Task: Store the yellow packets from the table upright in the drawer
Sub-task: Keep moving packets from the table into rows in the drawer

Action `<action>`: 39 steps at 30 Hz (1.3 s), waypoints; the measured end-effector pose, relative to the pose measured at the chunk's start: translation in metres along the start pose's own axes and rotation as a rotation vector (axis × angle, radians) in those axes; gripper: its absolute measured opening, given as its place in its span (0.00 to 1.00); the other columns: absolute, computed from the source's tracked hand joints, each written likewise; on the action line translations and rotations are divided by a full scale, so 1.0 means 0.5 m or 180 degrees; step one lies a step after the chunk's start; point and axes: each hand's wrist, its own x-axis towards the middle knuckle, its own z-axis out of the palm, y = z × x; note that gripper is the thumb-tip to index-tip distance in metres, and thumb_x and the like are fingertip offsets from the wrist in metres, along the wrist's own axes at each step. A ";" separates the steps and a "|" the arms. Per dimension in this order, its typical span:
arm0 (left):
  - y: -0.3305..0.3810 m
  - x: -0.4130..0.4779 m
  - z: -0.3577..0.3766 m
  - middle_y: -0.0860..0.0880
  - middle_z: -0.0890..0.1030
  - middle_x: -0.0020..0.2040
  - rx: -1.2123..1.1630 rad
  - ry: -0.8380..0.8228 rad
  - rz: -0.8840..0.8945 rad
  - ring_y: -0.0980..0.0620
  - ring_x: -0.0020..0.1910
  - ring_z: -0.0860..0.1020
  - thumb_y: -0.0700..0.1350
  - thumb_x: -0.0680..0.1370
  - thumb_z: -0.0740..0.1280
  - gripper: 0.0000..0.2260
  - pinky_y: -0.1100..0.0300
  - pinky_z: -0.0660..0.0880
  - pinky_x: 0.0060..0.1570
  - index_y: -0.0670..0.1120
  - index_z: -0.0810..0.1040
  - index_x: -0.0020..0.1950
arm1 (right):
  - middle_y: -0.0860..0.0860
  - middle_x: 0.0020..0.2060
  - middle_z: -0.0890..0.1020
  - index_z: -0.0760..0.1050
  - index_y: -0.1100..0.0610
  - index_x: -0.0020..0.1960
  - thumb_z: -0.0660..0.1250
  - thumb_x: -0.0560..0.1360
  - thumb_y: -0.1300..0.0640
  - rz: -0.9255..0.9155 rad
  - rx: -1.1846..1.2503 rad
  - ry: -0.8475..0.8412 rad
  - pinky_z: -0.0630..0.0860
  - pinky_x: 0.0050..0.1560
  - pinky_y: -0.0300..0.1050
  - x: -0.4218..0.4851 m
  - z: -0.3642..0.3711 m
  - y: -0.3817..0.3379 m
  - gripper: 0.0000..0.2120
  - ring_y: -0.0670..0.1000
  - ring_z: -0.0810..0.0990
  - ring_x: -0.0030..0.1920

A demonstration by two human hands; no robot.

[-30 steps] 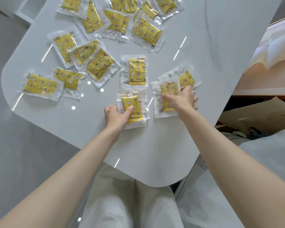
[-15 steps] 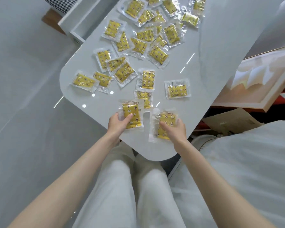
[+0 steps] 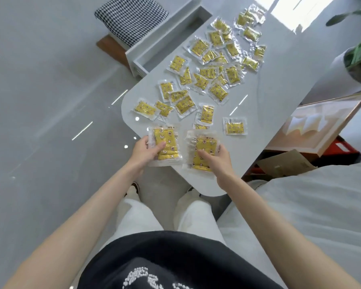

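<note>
Two packets (image 3: 166, 142) now off the counter (image 3: 269, 101), one clamped in left hand (image 3: 144, 152) fingers, one in right hand (image 3: 218, 161); drawer (image 3: 165, 45) far left next.

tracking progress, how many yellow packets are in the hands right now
2: one yellow packet gripped by the left hand, a second packet by the right hand. Others may be stacked beneath them.

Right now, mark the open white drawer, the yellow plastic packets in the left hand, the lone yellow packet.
open white drawer (image 3: 171, 41): head view, bare inner floor.
yellow plastic packets (image 3: 167, 140) in left hand (image 3: 145, 152): head view, top yellow face.
lone yellow packet (image 3: 234, 128): head view, printed centre.
</note>
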 end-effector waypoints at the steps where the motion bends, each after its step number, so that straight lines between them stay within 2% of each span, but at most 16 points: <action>1: 0.008 -0.003 -0.029 0.46 0.82 0.53 -0.0027 -0.0002 0.0035 0.53 0.47 0.81 0.42 0.76 0.69 0.14 0.68 0.79 0.37 0.41 0.75 0.61 | 0.52 0.58 0.79 0.71 0.55 0.64 0.72 0.72 0.55 -0.0037 0.0044 -0.0016 0.75 0.62 0.55 -0.012 0.026 -0.015 0.23 0.53 0.79 0.58; 4: 0.026 -0.004 -0.136 0.46 0.82 0.54 0.0021 -0.0014 0.0167 0.48 0.51 0.81 0.44 0.76 0.70 0.12 0.54 0.80 0.51 0.44 0.76 0.58 | 0.53 0.56 0.80 0.72 0.57 0.63 0.72 0.72 0.59 -0.0117 0.0197 0.0003 0.77 0.59 0.51 -0.040 0.122 -0.054 0.21 0.53 0.80 0.56; 8: 0.060 -0.005 -0.294 0.48 0.82 0.50 0.0162 0.0005 0.0343 0.51 0.48 0.81 0.43 0.75 0.70 0.12 0.61 0.78 0.45 0.46 0.75 0.57 | 0.52 0.50 0.82 0.74 0.59 0.61 0.73 0.72 0.60 -0.0136 0.0450 0.0066 0.78 0.56 0.49 -0.068 0.261 -0.104 0.19 0.53 0.82 0.51; 13: 0.100 0.000 -0.498 0.47 0.83 0.52 0.0463 -0.0091 0.0486 0.50 0.50 0.82 0.44 0.75 0.71 0.14 0.52 0.79 0.52 0.45 0.76 0.58 | 0.54 0.46 0.83 0.76 0.59 0.57 0.72 0.72 0.64 -0.0195 0.0694 -0.0070 0.80 0.54 0.53 -0.089 0.428 -0.191 0.15 0.54 0.83 0.47; 17: 0.125 0.024 -0.610 0.47 0.83 0.52 0.0301 -0.0045 0.0490 0.52 0.49 0.82 0.44 0.75 0.71 0.14 0.59 0.80 0.48 0.45 0.77 0.59 | 0.52 0.42 0.83 0.76 0.58 0.54 0.72 0.71 0.66 -0.0273 0.0956 -0.0012 0.81 0.48 0.47 -0.083 0.526 -0.266 0.13 0.50 0.83 0.42; 19: 0.147 0.049 -0.651 0.48 0.83 0.52 0.0237 0.0035 0.0468 0.51 0.50 0.82 0.45 0.75 0.71 0.14 0.57 0.80 0.49 0.45 0.77 0.60 | 0.53 0.43 0.83 0.76 0.60 0.55 0.72 0.71 0.66 -0.0245 0.1067 0.0012 0.81 0.46 0.45 -0.067 0.566 -0.299 0.14 0.50 0.83 0.42; 21: 0.178 0.085 -0.694 0.48 0.84 0.52 0.0141 0.0087 0.0461 0.51 0.50 0.82 0.45 0.75 0.71 0.15 0.54 0.79 0.50 0.45 0.77 0.60 | 0.54 0.45 0.83 0.75 0.62 0.58 0.73 0.71 0.66 -0.0160 0.1148 0.0108 0.81 0.48 0.48 -0.039 0.612 -0.334 0.16 0.53 0.83 0.44; 24: 0.226 0.148 -0.739 0.48 0.83 0.51 0.0040 0.0130 0.0506 0.53 0.47 0.82 0.44 0.75 0.70 0.13 0.58 0.79 0.47 0.44 0.76 0.59 | 0.56 0.47 0.82 0.75 0.63 0.58 0.72 0.72 0.66 -0.0049 0.1305 0.0167 0.80 0.49 0.49 0.012 0.672 -0.385 0.16 0.55 0.82 0.47; 26: 0.261 0.199 -0.765 0.49 0.83 0.50 0.0034 0.0174 0.0465 0.53 0.47 0.82 0.44 0.76 0.70 0.12 0.57 0.79 0.48 0.45 0.76 0.58 | 0.57 0.50 0.82 0.75 0.63 0.58 0.71 0.72 0.67 0.0028 0.1369 0.0122 0.80 0.50 0.50 0.050 0.708 -0.422 0.15 0.56 0.82 0.49; 28: 0.312 0.274 -0.801 0.49 0.83 0.51 0.0040 0.0171 0.0377 0.51 0.50 0.82 0.45 0.75 0.70 0.12 0.53 0.79 0.53 0.46 0.77 0.58 | 0.58 0.52 0.82 0.75 0.62 0.56 0.71 0.72 0.67 0.0117 0.1456 0.0128 0.79 0.54 0.52 0.104 0.751 -0.477 0.13 0.57 0.81 0.52; 32: 0.431 0.401 -0.861 0.46 0.83 0.53 0.0063 0.0115 0.0351 0.48 0.51 0.82 0.43 0.75 0.71 0.09 0.49 0.78 0.55 0.47 0.77 0.54 | 0.59 0.54 0.81 0.75 0.61 0.50 0.71 0.72 0.68 0.0173 0.1581 0.0187 0.78 0.54 0.53 0.200 0.814 -0.589 0.10 0.59 0.81 0.52; 35: 0.528 0.489 -0.912 0.46 0.83 0.54 0.0131 0.0032 0.0320 0.46 0.53 0.82 0.43 0.74 0.71 0.10 0.48 0.78 0.56 0.47 0.76 0.54 | 0.61 0.55 0.82 0.77 0.62 0.52 0.71 0.71 0.69 0.0260 0.1550 0.0218 0.78 0.55 0.55 0.269 0.855 -0.676 0.11 0.58 0.81 0.50; 39: 0.639 0.582 -0.956 0.46 0.82 0.55 0.0274 -0.0076 0.0344 0.47 0.53 0.81 0.43 0.75 0.71 0.12 0.49 0.78 0.56 0.45 0.76 0.57 | 0.60 0.54 0.82 0.77 0.62 0.55 0.73 0.70 0.67 0.0437 0.1709 0.0347 0.77 0.58 0.59 0.338 0.883 -0.772 0.14 0.59 0.82 0.54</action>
